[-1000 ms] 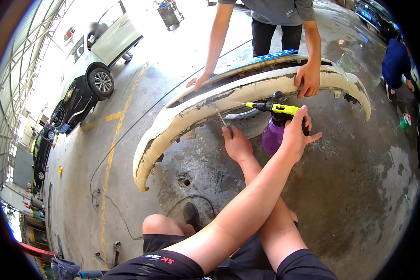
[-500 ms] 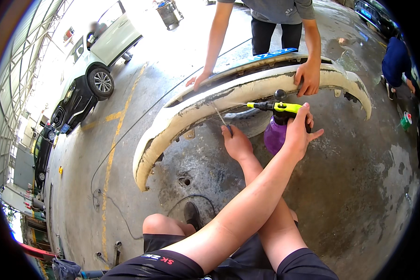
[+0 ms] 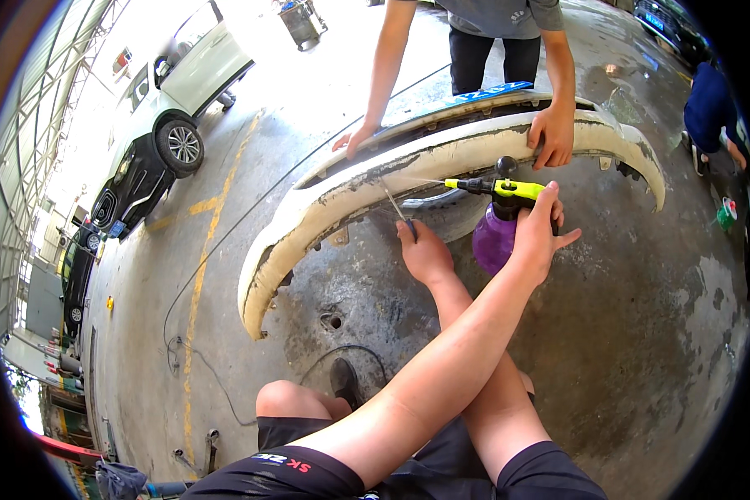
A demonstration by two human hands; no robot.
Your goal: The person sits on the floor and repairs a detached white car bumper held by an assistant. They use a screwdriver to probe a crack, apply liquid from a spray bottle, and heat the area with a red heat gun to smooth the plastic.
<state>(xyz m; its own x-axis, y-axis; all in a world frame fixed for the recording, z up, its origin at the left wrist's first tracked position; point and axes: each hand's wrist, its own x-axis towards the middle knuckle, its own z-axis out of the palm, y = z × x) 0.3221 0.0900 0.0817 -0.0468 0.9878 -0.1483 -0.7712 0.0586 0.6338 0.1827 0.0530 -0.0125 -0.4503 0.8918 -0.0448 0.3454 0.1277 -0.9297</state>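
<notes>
My forearms cross, the left one on top. Out to the right, my left hand [image 3: 538,229] is closed round a pump spray bottle [image 3: 493,239] with a purple body and a yellow-green and black head. A thin jet leaves its nozzle toward the bumper. My right hand [image 3: 427,254] grips a screwdriver-like tool [image 3: 397,207] by its dark handle, its metal shaft pointing up at the bumper's scraped face. The white car bumper [image 3: 308,221] has dark patches of lost paint. A co-worker's two hands [image 3: 552,133] hold it from the far side.
Beneath the bumper lies a tyre-like ring [image 3: 454,212]. A cable [image 3: 168,321] runs over the concrete floor at left, near a small drain hole [image 3: 332,320]. A white car [image 3: 167,108] stands behind with its door open. Another person [image 3: 710,108] crouches far right beside a green container [image 3: 727,215].
The spray bottle has shifted slightly to the right, and its jet still runs toward the bumper. Both my hands keep their grips. The co-worker's hands stay on the bumper.
</notes>
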